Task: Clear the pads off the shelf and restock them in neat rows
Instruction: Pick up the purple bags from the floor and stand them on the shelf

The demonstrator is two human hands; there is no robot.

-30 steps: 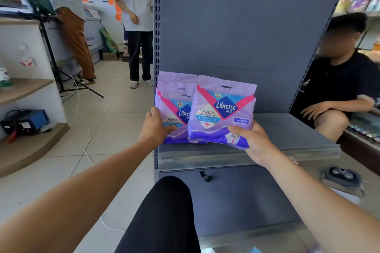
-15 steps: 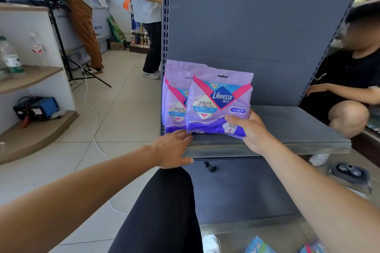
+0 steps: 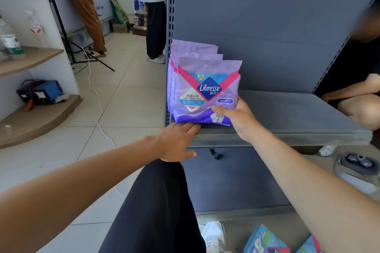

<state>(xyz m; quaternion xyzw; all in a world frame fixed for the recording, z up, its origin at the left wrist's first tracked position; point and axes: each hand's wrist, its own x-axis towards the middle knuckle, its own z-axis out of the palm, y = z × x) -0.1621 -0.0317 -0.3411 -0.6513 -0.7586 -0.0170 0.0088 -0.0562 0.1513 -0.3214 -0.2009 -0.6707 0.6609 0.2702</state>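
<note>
Three purple Libresse pad packs stand upright in a row, one behind another, at the left end of the grey shelf. The front pack is held at its lower right corner by my right hand, thumb on its face. Behind it show the tops of the rear packs. My left hand lies flat with straight fingers on the shelf's front edge, fingertips touching the bottom of the front pack.
Blue pad packs lie on the floor at the lower right. A seated person is just right of the shelf. Two people stand at the back left near a tripod. My knee is below the shelf.
My right hand slid the front pack left into line before the other packs. My left hand dropped from the packs to the shelf's front edge and lies flat there.
</note>
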